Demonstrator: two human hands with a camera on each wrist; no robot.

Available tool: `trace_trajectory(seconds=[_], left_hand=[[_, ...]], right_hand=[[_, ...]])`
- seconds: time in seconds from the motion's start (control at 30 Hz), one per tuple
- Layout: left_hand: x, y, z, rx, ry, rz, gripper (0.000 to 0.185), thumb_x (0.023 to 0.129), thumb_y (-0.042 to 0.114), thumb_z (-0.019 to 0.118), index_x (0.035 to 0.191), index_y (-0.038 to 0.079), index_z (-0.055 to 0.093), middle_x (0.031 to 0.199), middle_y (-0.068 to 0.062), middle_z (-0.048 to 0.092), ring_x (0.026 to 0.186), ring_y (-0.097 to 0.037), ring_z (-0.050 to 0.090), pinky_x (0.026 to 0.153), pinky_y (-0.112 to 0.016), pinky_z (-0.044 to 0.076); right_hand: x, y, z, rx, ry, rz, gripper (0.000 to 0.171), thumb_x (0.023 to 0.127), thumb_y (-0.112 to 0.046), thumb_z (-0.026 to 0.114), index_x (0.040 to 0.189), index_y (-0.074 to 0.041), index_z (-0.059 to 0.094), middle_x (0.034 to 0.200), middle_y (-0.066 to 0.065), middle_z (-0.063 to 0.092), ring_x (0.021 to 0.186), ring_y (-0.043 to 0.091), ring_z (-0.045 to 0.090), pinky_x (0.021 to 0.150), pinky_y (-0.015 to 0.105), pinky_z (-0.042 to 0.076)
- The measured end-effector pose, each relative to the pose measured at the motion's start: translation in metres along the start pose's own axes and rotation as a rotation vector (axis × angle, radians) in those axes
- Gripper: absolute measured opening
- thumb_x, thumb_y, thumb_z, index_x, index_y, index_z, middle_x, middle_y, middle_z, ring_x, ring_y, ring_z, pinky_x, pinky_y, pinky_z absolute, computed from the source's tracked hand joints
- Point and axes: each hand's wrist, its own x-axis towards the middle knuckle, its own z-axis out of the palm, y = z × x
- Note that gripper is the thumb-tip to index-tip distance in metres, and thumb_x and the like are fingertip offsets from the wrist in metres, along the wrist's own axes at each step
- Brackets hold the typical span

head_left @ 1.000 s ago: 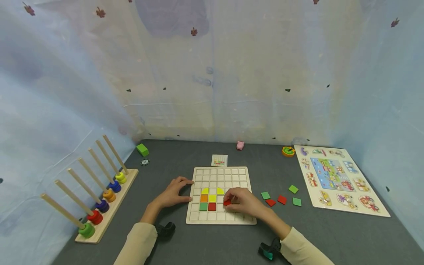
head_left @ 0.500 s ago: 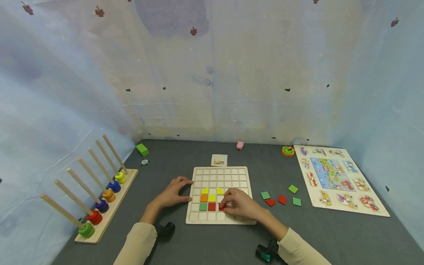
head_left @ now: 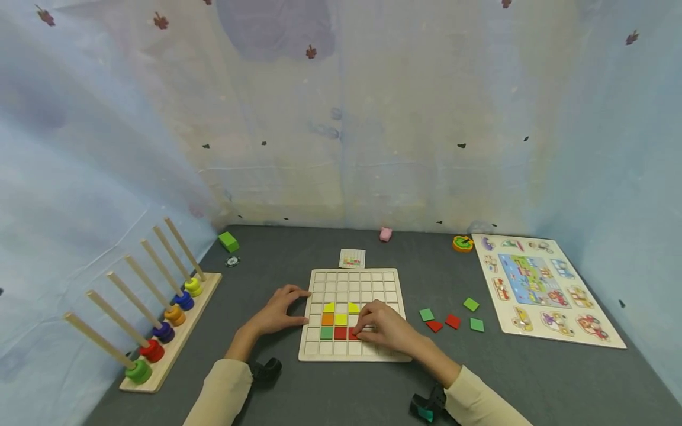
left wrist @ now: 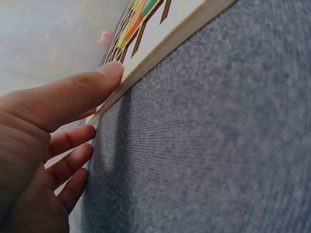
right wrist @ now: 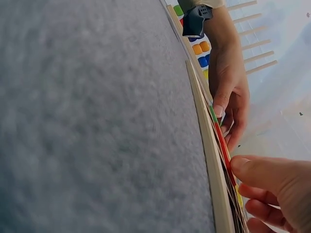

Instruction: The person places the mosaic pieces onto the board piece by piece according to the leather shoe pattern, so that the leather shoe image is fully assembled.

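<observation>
A wooden grid board (head_left: 378,293) lies flat on the dark table. Yellow, orange, green and red tiles fill some of its lower-left cells. My right hand (head_left: 386,328) is low over the board, thumb and fingertips at a red square tile (head_left: 352,333) that sits beside another red tile (head_left: 340,333) in the same row; the hand covers part of it. In the right wrist view the thumb meets the red strip of tiles (right wrist: 225,150) along the board. My left hand (head_left: 277,310) rests at the board's left edge, fingers loosely spread, thumb (left wrist: 111,73) touching the rim.
Several loose red and green tiles (head_left: 453,321) lie right of the board. A pattern card (head_left: 352,258) is behind it. The peg stacker (head_left: 176,337) stands at left, a picture puzzle (head_left: 495,307) at right. A pink pig (head_left: 386,234) and a green block (head_left: 228,241) sit farther back.
My right hand has moved left over the board, bringing the red tile into the cell beside the other red tile. The left hand stays at the board's edge.
</observation>
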Motion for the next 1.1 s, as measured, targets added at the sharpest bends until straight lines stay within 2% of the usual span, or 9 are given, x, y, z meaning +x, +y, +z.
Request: trace_trajectory(seconds=[0.1,0.23,0.4,0.5,0.6,0.83,1.1], left_hand=[[0.0,0.0,0.0,-0.003,0.002,-0.004,0.061,0.077,0.037,0.075,0.131,0.016,0.054,0.126,-0.005,0.045,0.115,-0.024,0.039,0.096,-0.05,0.033],[0.0,0.0,0.0,-0.006,0.004,0.005,0.062,0.078,0.037,0.075,0.132,0.016,0.053,0.126,-0.005,0.045,0.115,-0.025,0.039,0.096,-0.051,0.033],[0.003,-0.001,-0.001,0.005,0.008,0.021,0.061,0.078,0.037,0.075,0.131,0.016,0.054,0.127,-0.006,0.044,0.115,-0.025,0.039,0.096,-0.051,0.033],[0.004,0.0,-0.002,0.008,0.006,0.023,0.061,0.078,0.035,0.075,0.131,0.016,0.054,0.127,-0.006,0.045,0.115,-0.026,0.039,0.096,-0.052,0.032],[0.004,0.001,-0.003,0.004,0.003,0.016,0.06,0.078,0.034,0.075,0.131,0.016,0.054,0.127,-0.006,0.044,0.115,-0.027,0.038,0.096,-0.052,0.032],[0.003,0.001,-0.002,0.014,0.0,0.007,0.061,0.078,0.036,0.075,0.131,0.016,0.054,0.126,-0.007,0.045,0.114,-0.026,0.038,0.095,-0.052,0.033],[0.001,0.0,0.0,0.011,0.0,-0.001,0.061,0.078,0.036,0.075,0.131,0.017,0.054,0.127,-0.006,0.045,0.114,-0.025,0.039,0.095,-0.051,0.033]], right_hand=[[-0.002,0.002,-0.001,-0.008,0.004,0.007,0.009,0.079,-0.016,0.075,0.088,-0.015,0.073,0.09,-0.002,0.06,0.087,0.011,0.052,0.077,0.023,0.042],[-0.009,0.009,-0.011,-0.009,0.015,0.067,0.014,0.081,-0.015,0.072,0.095,-0.014,0.071,0.094,-0.001,0.059,0.088,0.011,0.051,0.076,0.026,0.043],[-0.021,0.021,-0.036,-0.002,0.065,0.137,0.018,0.081,-0.012,0.072,0.099,-0.01,0.069,0.097,0.002,0.059,0.088,0.017,0.054,0.073,0.031,0.044],[-0.031,0.03,-0.053,-0.025,0.076,0.211,0.02,0.081,-0.012,0.073,0.101,-0.01,0.069,0.1,0.002,0.059,0.09,0.017,0.055,0.075,0.034,0.045],[-0.042,0.037,-0.068,-0.062,0.087,0.286,0.022,0.081,-0.012,0.074,0.102,-0.011,0.069,0.102,0.0,0.059,0.094,0.016,0.055,0.078,0.037,0.045],[-0.076,0.055,-0.096,-0.126,0.135,0.371,0.024,0.079,-0.009,0.074,0.103,-0.008,0.069,0.101,0.004,0.059,0.093,0.023,0.057,0.076,0.042,0.047],[-0.112,0.071,-0.116,-0.166,0.115,0.508,0.028,0.079,-0.007,0.073,0.106,-0.005,0.067,0.102,0.012,0.058,0.093,0.031,0.055,0.078,0.047,0.046]])
